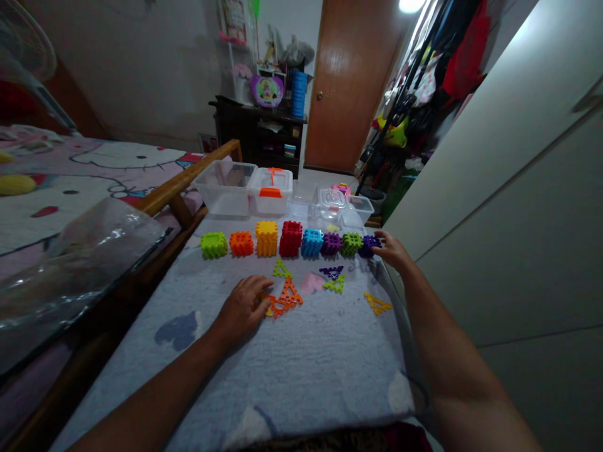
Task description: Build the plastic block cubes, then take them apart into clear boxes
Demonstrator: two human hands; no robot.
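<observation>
Stacks of notched plastic building pieces stand in a row on the cloth: lime (213, 245), orange (242, 243), yellow (266, 238), red (291, 239), light blue (311, 243), purple (331, 243), green (351, 244) and dark violet (369, 245). My right hand (393, 251) has its fingertips on the dark violet stack at the right end. Below the row, my left hand (245, 302) is curled over a yellow piece (269, 310), mostly hidden. Beside it lie orange triangular pieces (288, 295). Loose triangles lie nearby: lime (281, 269), dark violet (331, 272), lime-green (334, 284), yellow (377, 304).
Behind the row stand an open clear bin (226, 188), a lidded box with orange latches (271, 191) and smaller clear containers (331, 199). A wooden bed rail (188, 179) and plastic bag (94, 263) border the left; a pale cabinet (494, 188) borders the right.
</observation>
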